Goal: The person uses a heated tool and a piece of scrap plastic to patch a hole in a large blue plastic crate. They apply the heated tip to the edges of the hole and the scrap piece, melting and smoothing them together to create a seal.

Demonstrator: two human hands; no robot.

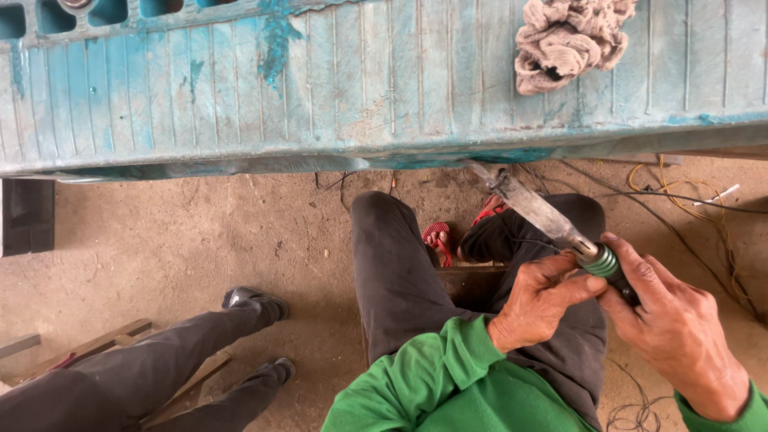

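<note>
The right hand closes around the handle of a tool, keeping it steady. The left hand, just beside it, pinches the tool's green ring, perhaps to turn it.

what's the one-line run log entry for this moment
left hand: pinching tool collar | right hand: gripping tool handle | tool tip: under blue panel edge | rag: on panel

I have a single head-worn camera, looking steeply down past my chest. It sits close over my hands and knees, faces the dirt floor, and catches the edge of a blue ribbed panel across the top.
</note>
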